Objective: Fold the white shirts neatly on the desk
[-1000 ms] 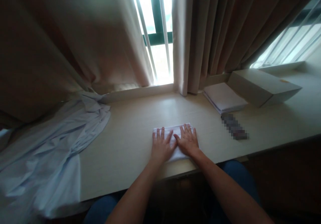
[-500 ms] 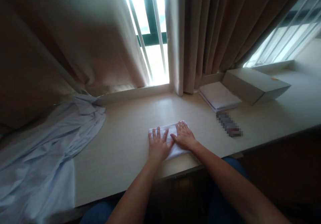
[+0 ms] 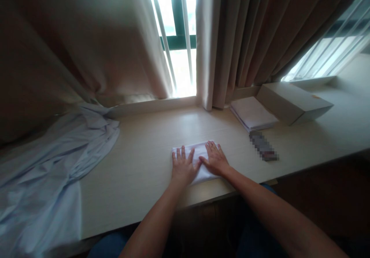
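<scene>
A folded white cloth point(image 3: 198, 150) lies flat on the pale desk, close to its front edge. My left hand point(image 3: 184, 167) rests palm down on the cloth's left half, fingers spread. On the right half lies my right hand point(image 3: 215, 159), also flat, its fingers stretched out toward the far edge of the cloth. The two thumbs come close together near the middle. Both palms cover part of the cloth, and neither hand grips it.
A rumpled heap of white fabric point(image 3: 58, 169) spreads over the desk's left side. At the back right sit a stack of folded white cloths point(image 3: 253, 111) and a pale box point(image 3: 297, 100). A blurred-out dark object point(image 3: 263, 146) lies before the stack. Curtains point(image 3: 225, 38) hang behind.
My right hand has shifted slightly to the right on the cloth. My left hand stays pressed in nearly the same place. The view has moved a little.
</scene>
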The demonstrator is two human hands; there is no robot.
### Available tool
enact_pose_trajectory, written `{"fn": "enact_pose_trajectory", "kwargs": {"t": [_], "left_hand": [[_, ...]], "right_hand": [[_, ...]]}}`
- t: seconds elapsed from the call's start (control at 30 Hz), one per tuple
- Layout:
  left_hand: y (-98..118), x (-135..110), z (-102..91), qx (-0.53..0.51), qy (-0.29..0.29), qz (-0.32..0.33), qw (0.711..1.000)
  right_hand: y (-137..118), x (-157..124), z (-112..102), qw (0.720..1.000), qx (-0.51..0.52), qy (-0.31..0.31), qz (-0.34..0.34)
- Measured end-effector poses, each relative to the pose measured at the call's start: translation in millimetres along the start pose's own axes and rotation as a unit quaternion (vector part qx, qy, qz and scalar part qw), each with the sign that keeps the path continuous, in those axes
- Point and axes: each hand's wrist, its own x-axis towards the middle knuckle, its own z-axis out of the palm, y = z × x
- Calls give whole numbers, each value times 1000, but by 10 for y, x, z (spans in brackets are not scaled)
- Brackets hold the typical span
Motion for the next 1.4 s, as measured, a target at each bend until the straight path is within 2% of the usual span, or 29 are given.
{"fn": "enact_pose_trajectory", "kwargs": {"t": [0.2,0.37,0.43,0.53,0.63,0.73,0.87,1.0,1.1,1.23,1.33,1.4], "left_hand": [[-28,1,6,-12,19,-3,1000],[-32,-67,-42,-26,31,-15,999],[-37,-97,-56,-31,35,-23,999],[-54,-123,-50,-34,31,-24,999],[-72,-120,-10,-32,24,-17,999],[-80,-91,44,-27,16,-11,999],[-71,-53,67,-24,9,-10,1000],[-44,-55,13,-23,10,-15,1000],[-37,-76,-19,-21,20,-19,999],[-81,-102,11,-10,14,0,1000],[-127,-91,69,4,-13,15,1000],[-140,-77,99,10,-19,9,1000]], "right_hand": [[-78,5,-42,1000,-29,8,5],[-247,-32,-119,993,-59,45,-92],[-274,-67,-104,994,-56,35,-91],[-191,-128,-58,996,-40,13,-81],[-34,-180,-38,991,-28,10,-132],[63,-201,-39,989,-16,20,-145],[77,-192,-49,991,-15,25,-134],[46,-167,-105,990,-26,12,-134],[-127,-142,-164,992,-41,10,-117],[-641,-182,-133,995,-28,79,-56],[-949,-262,-21,994,1,74,-76],[-1001,-304,43,994,14,64,-84]]}}
